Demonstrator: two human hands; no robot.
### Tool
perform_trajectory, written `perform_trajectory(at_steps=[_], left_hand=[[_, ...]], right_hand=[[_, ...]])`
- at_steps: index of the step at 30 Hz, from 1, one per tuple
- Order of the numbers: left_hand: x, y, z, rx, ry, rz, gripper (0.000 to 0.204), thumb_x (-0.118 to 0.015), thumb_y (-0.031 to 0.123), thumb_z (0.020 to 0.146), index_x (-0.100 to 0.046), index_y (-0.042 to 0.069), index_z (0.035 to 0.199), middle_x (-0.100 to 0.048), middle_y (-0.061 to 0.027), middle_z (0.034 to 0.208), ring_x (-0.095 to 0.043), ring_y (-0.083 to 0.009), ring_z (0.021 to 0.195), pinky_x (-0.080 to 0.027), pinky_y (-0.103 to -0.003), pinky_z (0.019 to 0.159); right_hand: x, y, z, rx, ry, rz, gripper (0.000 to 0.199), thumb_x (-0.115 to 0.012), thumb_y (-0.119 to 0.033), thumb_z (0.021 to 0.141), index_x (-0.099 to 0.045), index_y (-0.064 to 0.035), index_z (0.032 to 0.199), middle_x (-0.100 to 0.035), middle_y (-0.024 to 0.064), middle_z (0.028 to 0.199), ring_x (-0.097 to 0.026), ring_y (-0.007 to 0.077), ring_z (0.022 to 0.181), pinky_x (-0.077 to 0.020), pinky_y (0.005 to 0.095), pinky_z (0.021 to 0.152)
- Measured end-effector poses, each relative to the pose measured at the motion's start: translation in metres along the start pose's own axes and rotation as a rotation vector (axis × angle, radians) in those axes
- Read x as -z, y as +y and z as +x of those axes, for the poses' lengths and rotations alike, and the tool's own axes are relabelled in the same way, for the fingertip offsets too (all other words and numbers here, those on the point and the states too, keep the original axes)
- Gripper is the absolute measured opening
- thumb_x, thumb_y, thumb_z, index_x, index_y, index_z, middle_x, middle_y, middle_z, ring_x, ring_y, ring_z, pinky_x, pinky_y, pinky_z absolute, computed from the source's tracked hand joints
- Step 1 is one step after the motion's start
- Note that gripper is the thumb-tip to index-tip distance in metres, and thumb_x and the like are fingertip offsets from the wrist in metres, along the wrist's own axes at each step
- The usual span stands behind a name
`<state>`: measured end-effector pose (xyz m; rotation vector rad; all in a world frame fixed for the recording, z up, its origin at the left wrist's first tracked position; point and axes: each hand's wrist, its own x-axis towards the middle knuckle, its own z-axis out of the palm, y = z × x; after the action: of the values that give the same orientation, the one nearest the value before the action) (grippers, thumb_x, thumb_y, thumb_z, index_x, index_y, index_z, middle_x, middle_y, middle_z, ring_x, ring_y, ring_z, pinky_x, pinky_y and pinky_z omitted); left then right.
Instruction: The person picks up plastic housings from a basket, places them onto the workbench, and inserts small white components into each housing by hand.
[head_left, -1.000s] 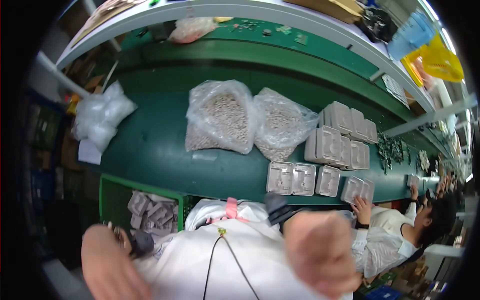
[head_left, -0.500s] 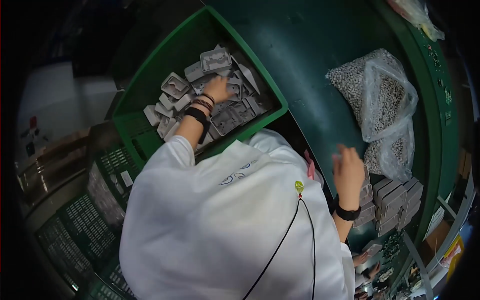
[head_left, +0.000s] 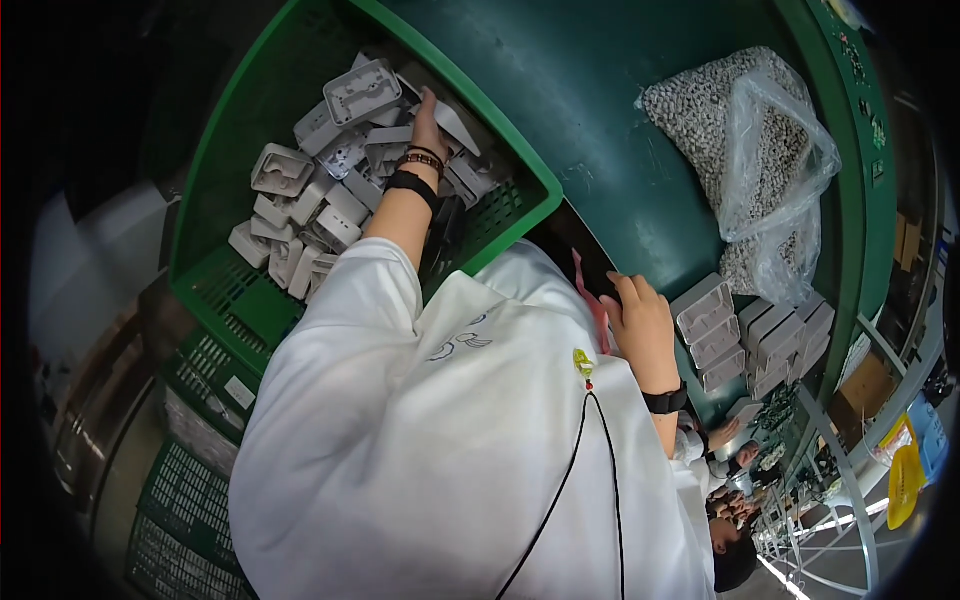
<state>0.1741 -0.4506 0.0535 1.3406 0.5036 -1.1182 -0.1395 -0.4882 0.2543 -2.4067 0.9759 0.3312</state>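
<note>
A green plastic crate (head_left: 540,205) holds a loose heap of small grey-white plastic housings (head_left: 362,92), shallow boxes lying at many angles. My left hand (head_left: 428,128) reaches into it, seen nearly edge-on, with its visible fingers stretched out against a flat pale piece (head_left: 452,122) at the heap's right side. Nothing shows gripped in it, though its far side is hidden. Beside the table's near edge, my right hand (head_left: 642,325) hangs with fingers spread and bent, holding nothing. Stacked grey housings (head_left: 708,322) stand just right of it, apart from the fingers.
On the green work table (head_left: 590,120) lies a clear plastic bag (head_left: 745,150) full of small grey pieces. More stacked housings (head_left: 785,335) stand below it. Green slatted crates (head_left: 185,490) sit at lower left. Other people work further along at lower right.
My view has turned, shifting the crate left and up. My left hand has moved across the heap to its right side. My right hand has drawn back to the table's near edge.
</note>
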Motion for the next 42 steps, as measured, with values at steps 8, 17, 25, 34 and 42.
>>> perform_trajectory(at_steps=[8,17,25,34,42], left_hand=[[-0.002,0.028,0.06,0.155,0.346,0.476,0.046,-0.038,0.042,0.085,-0.048,0.005,0.11,-0.055,-0.0113,0.098,-0.051,-0.033,0.092,-0.041,-0.048,0.077],[0.114,0.041,0.16,0.039,0.024,0.367,0.039,-0.044,0.034,0.088,-0.052,0.002,0.11,-0.059,-0.0108,0.101,-0.057,-0.0257,0.087,-0.046,-0.034,0.076],[0.066,0.08,-0.097,-0.267,-0.115,0.163,0.031,-0.047,0.03,0.089,-0.052,0.004,0.104,-0.057,-0.0078,0.104,-0.058,-0.0175,0.084,-0.047,-0.029,0.073],[-0.081,0.101,-0.27,-1.137,-0.424,1.321,0.02,-0.053,0.014,0.083,-0.053,0.001,0.098,-0.055,-0.01,0.064,-0.054,-0.0148,0.059,-0.042,-0.023,0.059],[-0.207,0.042,-0.228,-1.062,-0.681,0.387,0.027,-0.044,0.029,0.092,-0.047,0.003,0.1,-0.054,-0.0013,0.083,-0.049,-0.0084,0.072,-0.039,-0.021,0.061]], right_hand=[[-0.007,0.008,-0.011,-0.101,0.039,0.038,0.027,-0.057,-0.017,0.077,-0.054,-0.007,0.103,-0.054,0.0109,0.084,-0.053,0.0305,0.077,-0.0409,0.0377,0.064],[-0.011,0.014,-0.012,-0.05,-0.015,0.034,0.03,-0.057,-0.019,0.077,-0.053,-0.0082,0.105,-0.054,0.0104,0.086,-0.053,0.0292,0.078,-0.0411,0.0376,0.066],[0.005,0.032,0.001,-0.009,0.04,-0.016,0.033,-0.059,-0.019,0.075,-0.052,-0.0087,0.105,-0.053,0.0098,0.086,-0.053,0.0279,0.08,-0.0414,0.0365,0.067],[0.084,0.021,0.03,0.345,0.567,0.202,0.035,-0.062,-0.009,0.071,-0.051,-0.0077,0.104,-0.054,0.0088,0.092,-0.053,0.0278,0.08,-0.0409,0.0353,0.066],[0.075,0.002,-0.003,0.522,0.525,0.438,0.043,-0.063,-0.012,0.071,-0.047,-0.0042,0.11,-0.052,0.0134,0.098,-0.052,0.0293,0.085,-0.0414,0.0351,0.069]])
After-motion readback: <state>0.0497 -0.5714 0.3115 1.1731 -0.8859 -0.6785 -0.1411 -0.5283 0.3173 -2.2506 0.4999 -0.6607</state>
